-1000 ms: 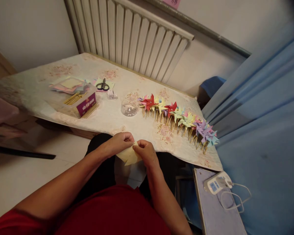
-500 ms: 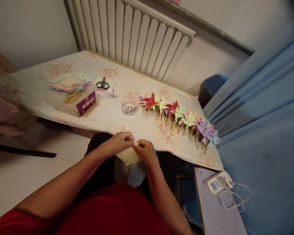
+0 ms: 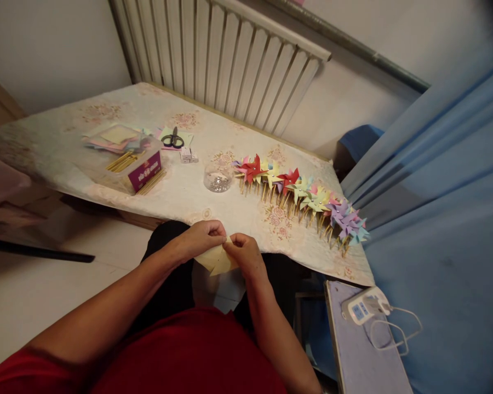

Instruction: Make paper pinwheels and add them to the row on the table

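Above my lap, just off the table's front edge, a sheet of yellow paper [image 3: 221,261] with cut corners is pinched between both hands. My left hand [image 3: 203,238] is closed on the paper's upper edge. Close beside it, my right hand [image 3: 245,253] grips the same paper with thumb and fingers. The two hands' fingertips nearly touch. Past them on the table stands a clear round tub [image 3: 217,180] with small shiny metal bits in it. To its right runs a row of colourful paper pinwheels [image 3: 299,189] on sticks.
A clear box with a purple label [image 3: 145,171] holds wooden sticks; more sticks [image 3: 151,183] lie beside it. Behind are coloured paper sheets [image 3: 115,135], black-handled scissors [image 3: 173,139] and small white boxes [image 3: 188,155]. A power strip [image 3: 363,306] with a cable sits on the side stand [image 3: 367,361].
Both hands keep their hold on the yellow paper in almost the same place. The view has shifted very slightly.
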`<state>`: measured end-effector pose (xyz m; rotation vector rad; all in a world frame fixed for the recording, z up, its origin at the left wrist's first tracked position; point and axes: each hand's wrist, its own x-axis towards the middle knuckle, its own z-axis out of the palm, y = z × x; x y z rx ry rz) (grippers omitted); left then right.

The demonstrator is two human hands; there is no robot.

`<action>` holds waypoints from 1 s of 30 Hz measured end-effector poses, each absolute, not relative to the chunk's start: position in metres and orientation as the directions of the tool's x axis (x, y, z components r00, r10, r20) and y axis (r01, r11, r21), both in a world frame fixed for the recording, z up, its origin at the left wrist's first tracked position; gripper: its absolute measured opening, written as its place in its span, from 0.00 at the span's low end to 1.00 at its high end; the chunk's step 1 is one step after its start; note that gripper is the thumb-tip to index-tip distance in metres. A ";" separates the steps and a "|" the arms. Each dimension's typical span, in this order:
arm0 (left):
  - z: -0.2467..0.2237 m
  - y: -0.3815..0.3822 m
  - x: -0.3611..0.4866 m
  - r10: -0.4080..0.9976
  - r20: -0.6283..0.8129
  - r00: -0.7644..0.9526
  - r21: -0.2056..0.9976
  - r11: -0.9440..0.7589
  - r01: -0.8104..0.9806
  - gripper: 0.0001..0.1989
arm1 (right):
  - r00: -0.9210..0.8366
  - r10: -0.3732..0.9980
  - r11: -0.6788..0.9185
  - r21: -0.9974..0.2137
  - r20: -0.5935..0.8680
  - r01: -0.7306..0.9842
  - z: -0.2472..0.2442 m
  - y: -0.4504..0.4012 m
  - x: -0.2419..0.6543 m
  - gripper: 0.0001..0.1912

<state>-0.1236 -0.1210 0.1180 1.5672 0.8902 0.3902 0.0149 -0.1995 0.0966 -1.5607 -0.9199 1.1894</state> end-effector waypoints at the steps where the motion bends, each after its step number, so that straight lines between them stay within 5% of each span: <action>1: 0.118 -0.121 -0.124 0.725 -0.231 0.649 0.948 0.016 0.319 0.09 | 0.249 0.932 -0.279 -0.960 -0.264 0.029 0.097 -0.200 0.015 0.10; 12: 0.111 -0.120 -0.124 0.751 -0.187 0.633 0.936 -0.059 0.347 0.08 | 0.253 0.935 -0.270 -0.961 -0.248 0.055 0.100 -0.200 0.013 0.10; 16: 0.118 -0.119 -0.128 0.754 -0.228 0.616 0.953 0.045 0.299 0.14 | 0.269 0.918 -0.291 -0.956 -0.290 -0.037 0.096 -0.198 0.018 0.09; 22: 0.100 -0.112 -0.139 0.749 -0.291 0.596 0.926 0.377 -0.021 0.27 | 0.354 0.861 -0.262 -0.914 -0.366 -0.309 0.092 -0.195 0.027 0.14; 26: 0.078 -0.111 -0.144 0.660 -0.356 0.662 0.829 0.550 -0.102 0.25 | 0.388 0.832 -0.222 -0.879 -0.396 -0.422 0.091 -0.195 0.031 0.15; 30: 0.068 -0.118 -0.144 0.625 -0.389 0.677 0.833 0.552 -0.032 0.20 | 0.411 0.824 -0.171 -0.863 -0.389 -0.475 0.088 -0.195 0.034 0.16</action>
